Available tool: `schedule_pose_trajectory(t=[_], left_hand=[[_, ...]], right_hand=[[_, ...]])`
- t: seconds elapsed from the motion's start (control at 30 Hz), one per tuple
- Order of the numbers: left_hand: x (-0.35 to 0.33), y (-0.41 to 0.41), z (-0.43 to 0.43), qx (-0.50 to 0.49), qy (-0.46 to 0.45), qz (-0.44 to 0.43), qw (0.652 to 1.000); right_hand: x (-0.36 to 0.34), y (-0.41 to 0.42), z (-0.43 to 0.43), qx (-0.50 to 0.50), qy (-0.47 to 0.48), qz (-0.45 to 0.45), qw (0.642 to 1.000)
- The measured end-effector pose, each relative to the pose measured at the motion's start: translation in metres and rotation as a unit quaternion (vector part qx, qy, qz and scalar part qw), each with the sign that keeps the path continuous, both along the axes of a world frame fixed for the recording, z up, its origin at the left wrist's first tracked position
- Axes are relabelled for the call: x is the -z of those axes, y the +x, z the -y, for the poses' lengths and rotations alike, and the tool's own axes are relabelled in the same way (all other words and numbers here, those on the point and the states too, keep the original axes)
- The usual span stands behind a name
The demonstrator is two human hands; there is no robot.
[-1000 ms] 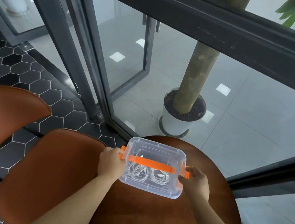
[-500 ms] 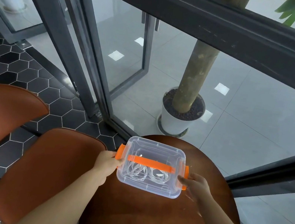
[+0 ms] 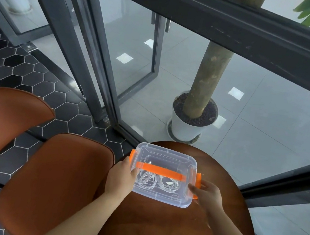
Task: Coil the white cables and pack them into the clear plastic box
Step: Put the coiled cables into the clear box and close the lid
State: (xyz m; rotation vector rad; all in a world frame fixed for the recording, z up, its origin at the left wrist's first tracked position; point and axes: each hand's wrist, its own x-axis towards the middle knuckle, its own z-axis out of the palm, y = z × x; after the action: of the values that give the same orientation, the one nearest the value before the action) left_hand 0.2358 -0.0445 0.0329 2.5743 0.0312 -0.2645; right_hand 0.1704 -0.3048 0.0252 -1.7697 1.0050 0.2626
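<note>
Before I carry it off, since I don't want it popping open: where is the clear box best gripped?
By the orange handle, I'd judge, from above. It lies flat across the lid of the clear plastic box, midway between the two end clips, so the load should hang level. The left hand and right hand are at the short ends instead.

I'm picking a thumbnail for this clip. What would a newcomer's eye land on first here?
First, the clear plastic box with its orange handle and side latches, lid on, at the far edge of the round brown table; two white cable coils show through it. The left hand and right hand flank its ends. Behind, a thick tree trunk rises from a white pot.
</note>
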Motion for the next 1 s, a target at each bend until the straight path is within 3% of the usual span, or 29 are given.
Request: schedule_pose_trajectory(t=[0.37,0.8,1.0], left_hand=[[-0.004,-0.004,0.005,0.034,0.113,0.044,0.992],[-0.004,-0.028,-0.003,-0.046,0.025,0.021,0.998],[-0.010,-0.043,-0.008,-0.017,0.035,0.036,0.999]], right_hand=[[-0.002,-0.001,-0.004,-0.018,-0.055,0.018,0.998],[-0.023,-0.004,-0.019,-0.101,-0.193,0.034,0.975],[-0.023,-0.007,-0.029,-0.142,-0.247,0.049,0.957]])
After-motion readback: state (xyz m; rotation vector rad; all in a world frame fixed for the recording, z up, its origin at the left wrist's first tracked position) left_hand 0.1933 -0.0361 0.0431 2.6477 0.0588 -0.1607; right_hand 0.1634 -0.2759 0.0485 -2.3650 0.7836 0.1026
